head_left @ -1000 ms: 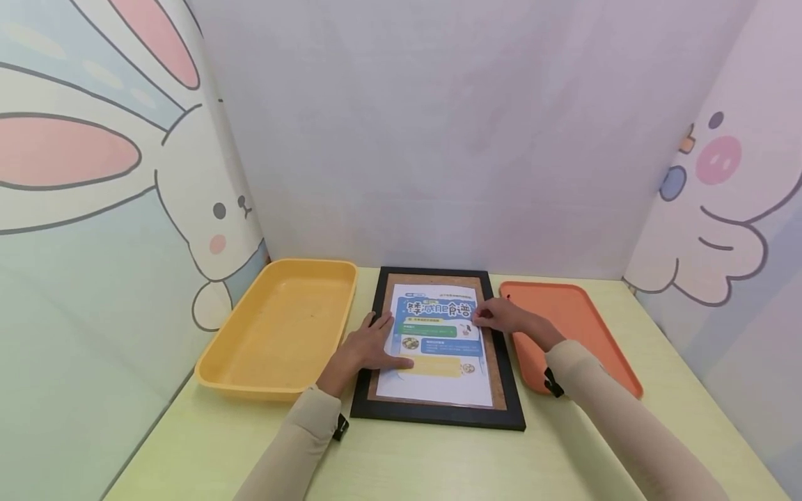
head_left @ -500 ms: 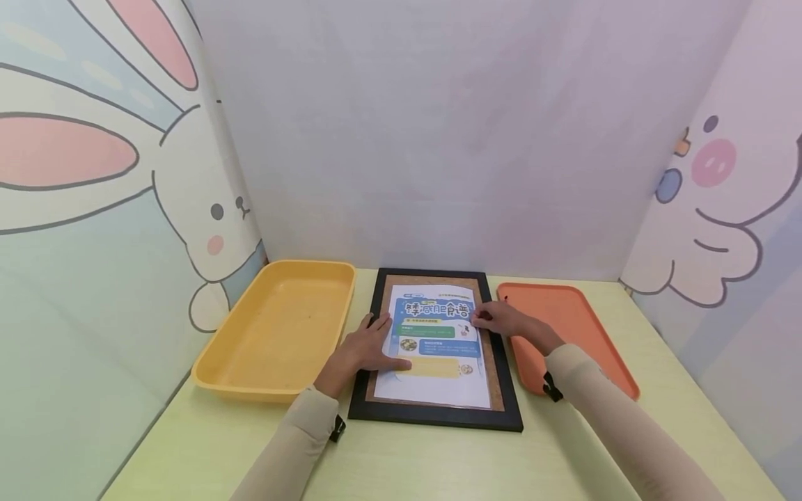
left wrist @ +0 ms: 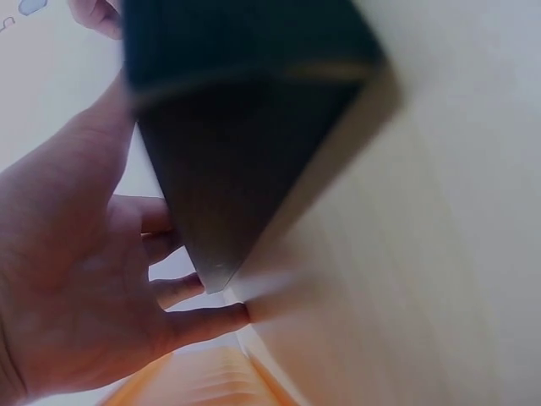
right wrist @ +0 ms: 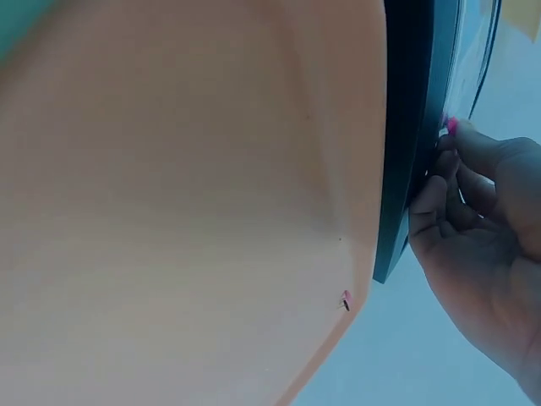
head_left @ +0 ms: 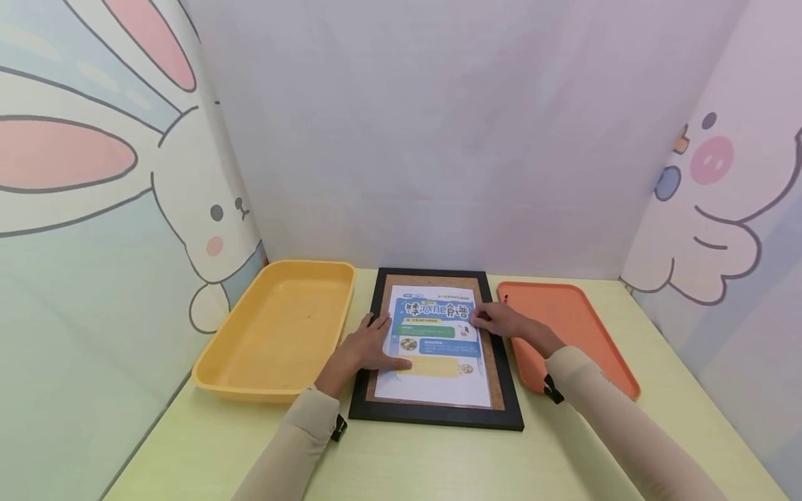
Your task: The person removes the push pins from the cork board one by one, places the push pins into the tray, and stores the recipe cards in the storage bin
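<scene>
A printed sheet with blue, green and yellow panels lies on a cork board with a black frame. My left hand rests spread over the frame's left side, its thumb on the sheet; in the left wrist view, the fingers reach past the dark frame edge. At the sheet's right edge, my right hand pinches a small pink push pin between thumb and finger. The pin's point is hidden, so I cannot tell how deep it sits.
An orange tray stands close to the frame's right side, with another pink push pin in its corner. To the left is a deep yellow tray. A pale wall rises behind the light tabletop.
</scene>
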A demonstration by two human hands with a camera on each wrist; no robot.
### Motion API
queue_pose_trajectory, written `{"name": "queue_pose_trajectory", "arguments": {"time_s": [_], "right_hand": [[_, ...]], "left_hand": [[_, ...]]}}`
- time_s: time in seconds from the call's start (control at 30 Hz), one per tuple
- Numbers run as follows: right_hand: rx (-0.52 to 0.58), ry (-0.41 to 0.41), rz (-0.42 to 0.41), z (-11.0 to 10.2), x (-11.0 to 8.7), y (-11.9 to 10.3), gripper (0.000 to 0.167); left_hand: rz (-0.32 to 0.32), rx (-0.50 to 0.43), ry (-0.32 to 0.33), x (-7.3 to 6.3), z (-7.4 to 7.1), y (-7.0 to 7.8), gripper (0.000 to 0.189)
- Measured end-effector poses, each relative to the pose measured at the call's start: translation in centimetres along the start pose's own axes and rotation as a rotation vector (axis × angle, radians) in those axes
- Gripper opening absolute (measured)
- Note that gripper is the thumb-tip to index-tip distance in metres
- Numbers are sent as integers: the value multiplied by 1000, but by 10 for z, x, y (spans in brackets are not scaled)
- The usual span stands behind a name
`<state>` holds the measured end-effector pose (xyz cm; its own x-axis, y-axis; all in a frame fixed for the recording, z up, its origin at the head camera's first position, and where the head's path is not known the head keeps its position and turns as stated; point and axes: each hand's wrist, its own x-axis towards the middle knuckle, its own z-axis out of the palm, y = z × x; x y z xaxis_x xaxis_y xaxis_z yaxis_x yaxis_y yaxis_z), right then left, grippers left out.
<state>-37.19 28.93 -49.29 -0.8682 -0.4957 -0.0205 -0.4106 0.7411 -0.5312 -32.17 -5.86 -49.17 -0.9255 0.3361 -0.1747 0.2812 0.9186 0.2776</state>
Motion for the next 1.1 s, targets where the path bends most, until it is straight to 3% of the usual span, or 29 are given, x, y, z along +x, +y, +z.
{"name": "queue_pose_trajectory", "arguments": {"time_s": [0.37,0.73,1.1], "right_hand": [[-44,59,-18,9,-3,3,4],[-174,95,-44,11,-6,0,9],[-148,91,-47,13,-8,4,11]], "left_hand": [[10,-8,-9,-3,4,0,121],[17,7,0,-1,4,-1,122],[22,6,2,0,1,-1,121]]}}
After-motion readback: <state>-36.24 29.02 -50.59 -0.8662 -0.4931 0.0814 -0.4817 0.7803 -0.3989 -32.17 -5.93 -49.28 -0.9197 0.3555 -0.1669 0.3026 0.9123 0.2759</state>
